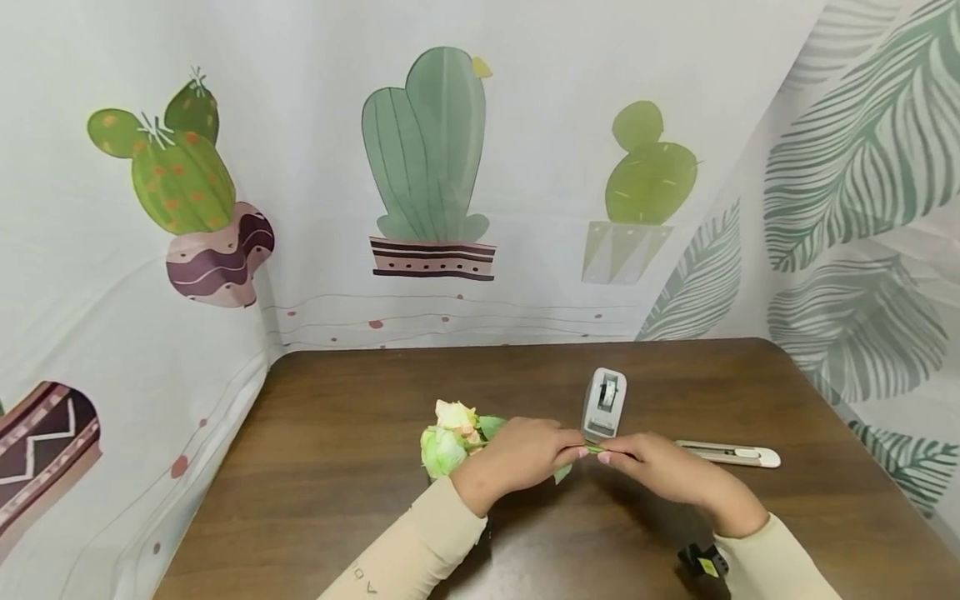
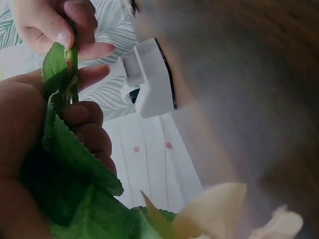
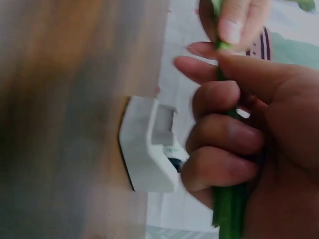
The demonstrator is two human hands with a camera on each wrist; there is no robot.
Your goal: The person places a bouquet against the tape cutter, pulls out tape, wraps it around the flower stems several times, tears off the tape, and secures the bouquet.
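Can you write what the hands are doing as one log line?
left hand: grips flower stem | right hand: grips stem | tape dispenser: behind hands

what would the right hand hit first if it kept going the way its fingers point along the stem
Most likely the left hand: the right hand points leftward along the green stem, and the two hands' fingertips nearly meet on it. Beyond the left hand lie the leaves and pale flower heads. Depth between the fingertips is unclear.

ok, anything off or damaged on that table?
Nothing stands out. Both hands, left hand and right hand, hold the flower stem; tape dispenser stands upright, utility knife lies flat beside it.
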